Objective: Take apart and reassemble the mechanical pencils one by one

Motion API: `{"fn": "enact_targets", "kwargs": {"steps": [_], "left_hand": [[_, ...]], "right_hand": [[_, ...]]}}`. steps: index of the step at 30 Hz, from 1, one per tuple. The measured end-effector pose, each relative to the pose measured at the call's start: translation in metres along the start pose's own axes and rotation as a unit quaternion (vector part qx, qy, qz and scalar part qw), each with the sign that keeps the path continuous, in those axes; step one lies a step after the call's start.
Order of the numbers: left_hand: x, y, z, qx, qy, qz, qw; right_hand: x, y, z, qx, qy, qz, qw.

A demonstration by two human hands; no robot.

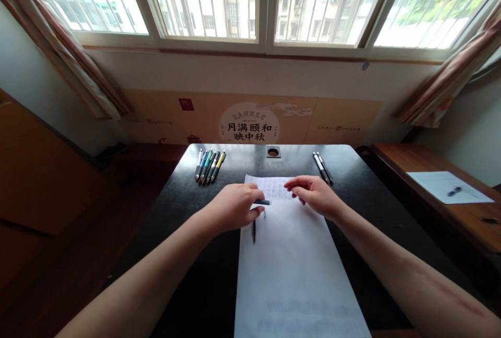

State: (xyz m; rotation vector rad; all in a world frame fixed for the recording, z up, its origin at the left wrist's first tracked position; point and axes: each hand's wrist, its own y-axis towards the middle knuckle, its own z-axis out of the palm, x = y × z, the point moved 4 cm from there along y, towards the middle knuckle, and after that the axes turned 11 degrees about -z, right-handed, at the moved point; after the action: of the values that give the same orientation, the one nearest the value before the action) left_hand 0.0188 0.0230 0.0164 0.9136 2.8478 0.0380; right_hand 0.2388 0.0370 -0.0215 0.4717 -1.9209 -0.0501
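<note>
My left hand [238, 205] is closed around a short dark tube [263, 202] that looks like part of a pen; its end points right. Just below those fingers, a slim dark pen piece [254, 231] is over the white paper [289, 265], and a small thin piece [264, 213] shows beside it, too blurred to name. My right hand [313, 192] hovers at the paper's right side, fingers loosely bent and apart from the thumb, with nothing visible between them. A printed sheet [270, 188] with a grid of text lies at the paper's far end, between both hands.
Several pens [210, 166] lie in a row at the black table's [188, 213] back left. Two pens [323, 167] rest at the back right. A square cable hole [273, 152] sits at the far edge. A brown side table [391, 158] holds another sheet [438, 181] with small dark items.
</note>
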Motion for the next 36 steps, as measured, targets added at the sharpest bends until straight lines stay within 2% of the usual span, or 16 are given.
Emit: {"fn": "enact_targets", "kwargs": {"steps": [4,9,16,22,29,36], "left_hand": [[0.000,0.001,-0.002,-0.004,0.001,-0.012,1.000],[-0.003,0.002,-0.010,-0.012,-0.016,-0.037,0.999],[-0.002,0.001,-0.018,-0.011,-0.050,-0.028,0.998],[-0.015,-0.003,-0.020,-0.056,-0.056,0.041,0.996],[-0.045,-0.015,-0.019,-0.062,-0.022,0.147,0.987],[-0.074,-0.024,-0.011,-0.141,0.015,0.279,0.950]], "right_hand": [[0.002,-0.001,0.002,-0.006,0.026,0.015,1.000],[0.009,-0.003,0.007,-0.004,0.134,0.053,0.990],[0.012,-0.003,0.002,-0.019,0.195,0.042,0.980],[0.010,-0.003,-0.003,-0.003,0.261,0.030,0.965],[0.006,-0.001,-0.003,-0.008,0.231,0.013,0.973],[0.000,0.003,-0.010,-0.036,0.208,-0.071,0.975]]}}
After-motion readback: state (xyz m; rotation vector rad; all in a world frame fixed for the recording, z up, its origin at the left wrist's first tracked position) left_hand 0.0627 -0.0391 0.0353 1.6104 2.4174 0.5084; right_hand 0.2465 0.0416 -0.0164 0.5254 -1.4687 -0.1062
